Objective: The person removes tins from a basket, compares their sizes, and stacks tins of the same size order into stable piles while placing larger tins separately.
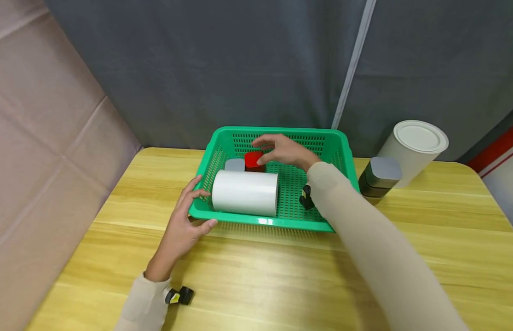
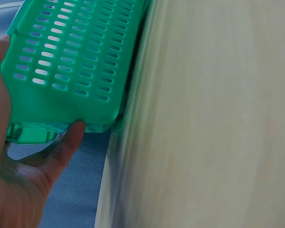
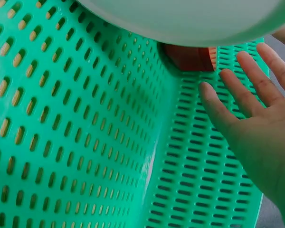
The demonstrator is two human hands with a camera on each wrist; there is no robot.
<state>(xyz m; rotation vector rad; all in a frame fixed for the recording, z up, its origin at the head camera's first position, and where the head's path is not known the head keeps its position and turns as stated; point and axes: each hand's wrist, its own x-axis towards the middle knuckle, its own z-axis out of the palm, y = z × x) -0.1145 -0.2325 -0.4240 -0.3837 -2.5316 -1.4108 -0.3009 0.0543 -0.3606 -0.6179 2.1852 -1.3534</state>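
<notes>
A green plastic basket [image 1: 262, 221] with slotted walls stands on the wooden table. My left hand [image 1: 186, 225] spans its front left corner, fingers stretched along the left rim and thumb at the front rim. In the left wrist view, a digit touches the edge of the basket [image 2: 61, 107]. My right hand [image 1: 283, 151] reaches inside, its fingers spread and slightly bent beside a red-topped container [image 1: 253, 159]. The right wrist view shows a gap between those fingers [image 3: 211, 97] and the red container [image 3: 192, 59]. A white cylinder [image 1: 245, 193] lies in front, partly hiding a grey-lidded container [image 1: 234, 164].
Right of the basket stand a dark container with a grey lid [image 1: 382, 172] and a tall white canister [image 1: 417, 142]. A grey curtain [image 1: 239, 69] hangs behind the table [image 1: 260, 276]. A beige partition [image 1: 45, 138] is on the left.
</notes>
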